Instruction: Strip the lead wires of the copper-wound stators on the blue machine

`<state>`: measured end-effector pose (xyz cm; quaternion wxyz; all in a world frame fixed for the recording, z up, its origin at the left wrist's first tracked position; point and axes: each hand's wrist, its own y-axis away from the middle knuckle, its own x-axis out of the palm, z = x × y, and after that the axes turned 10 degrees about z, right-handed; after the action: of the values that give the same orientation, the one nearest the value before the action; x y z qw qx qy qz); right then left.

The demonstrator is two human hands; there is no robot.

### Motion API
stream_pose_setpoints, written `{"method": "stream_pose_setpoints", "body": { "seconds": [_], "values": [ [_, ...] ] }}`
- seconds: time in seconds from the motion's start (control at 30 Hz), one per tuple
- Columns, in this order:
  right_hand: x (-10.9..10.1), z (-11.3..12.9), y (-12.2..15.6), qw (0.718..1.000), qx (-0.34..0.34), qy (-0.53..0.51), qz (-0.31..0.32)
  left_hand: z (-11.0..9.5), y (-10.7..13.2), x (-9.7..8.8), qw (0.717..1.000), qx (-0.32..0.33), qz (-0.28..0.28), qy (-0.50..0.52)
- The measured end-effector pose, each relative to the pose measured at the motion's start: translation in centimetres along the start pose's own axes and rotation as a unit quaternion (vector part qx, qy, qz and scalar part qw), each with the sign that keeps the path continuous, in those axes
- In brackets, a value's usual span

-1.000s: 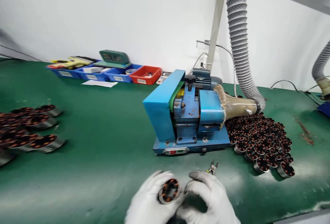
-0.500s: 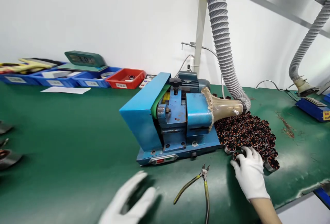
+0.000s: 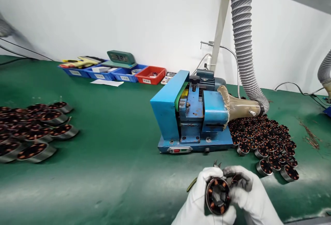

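Both my hands wear white gloves and meet at the bottom of the view. My left hand (image 3: 200,201) and my right hand (image 3: 249,194) are closed together on a small round motor stator (image 3: 217,196) with copper windings, its open face turned toward me. Just behind them, the tips and a handle of the side cutters (image 3: 216,164) lie on the green mat. A pile of the same stators (image 3: 266,142) lies to the right, beside the blue benchtop machine (image 3: 191,114).
A grey ribbed extraction hose (image 3: 244,45) runs from the machine's funnel up the wall. More stators (image 3: 31,128) lie in a group at the left. Blue and red bins (image 3: 124,74) with a green clock (image 3: 121,58) stand at the back. The green mat (image 3: 116,142) covers the bench.
My right hand left the pile on the right with a stator and came back to the middle, where my left hand joined it. The view swung back to the left.
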<state>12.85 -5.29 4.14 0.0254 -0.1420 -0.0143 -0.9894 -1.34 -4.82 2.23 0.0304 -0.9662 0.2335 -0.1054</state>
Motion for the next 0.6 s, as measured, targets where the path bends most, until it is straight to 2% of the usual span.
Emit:
{"method": "stream_pose_setpoints", "body": {
  "seconds": [0.1,0.2,0.27,0.33,0.4,0.5,0.6],
  "values": [
    [0.9,-0.2,-0.8,0.997,-0.059,-0.049,0.017,0.2,-0.3,0.0,0.996,0.062,0.017,-0.066],
    [0.8,1.2,-1.6,0.986,-0.040,-0.161,0.024,0.5,-0.7,-0.5,0.976,0.163,0.020,-0.143],
    [0.1,2.2,-1.9,0.973,-0.051,-0.222,-0.026,0.8,-1.1,-1.0,0.954,0.247,-0.015,-0.172],
    [-0.4,2.7,-2.0,0.970,-0.070,-0.219,-0.084,0.9,-1.4,-1.4,0.929,0.303,-0.029,-0.208],
    [-0.2,2.5,-1.9,0.986,-0.048,-0.145,-0.064,0.6,-1.6,-1.5,0.921,0.300,-0.017,-0.248],
    [1.4,1.7,-1.9,0.999,-0.027,-0.031,-0.003,-0.2,-1.6,-0.8,0.930,0.248,-0.032,-0.270],
    [2.5,1.5,-2.8,0.996,-0.016,-0.089,-0.024,-0.5,-1.3,0.2,0.936,0.227,-0.062,-0.262]
  ]
}}
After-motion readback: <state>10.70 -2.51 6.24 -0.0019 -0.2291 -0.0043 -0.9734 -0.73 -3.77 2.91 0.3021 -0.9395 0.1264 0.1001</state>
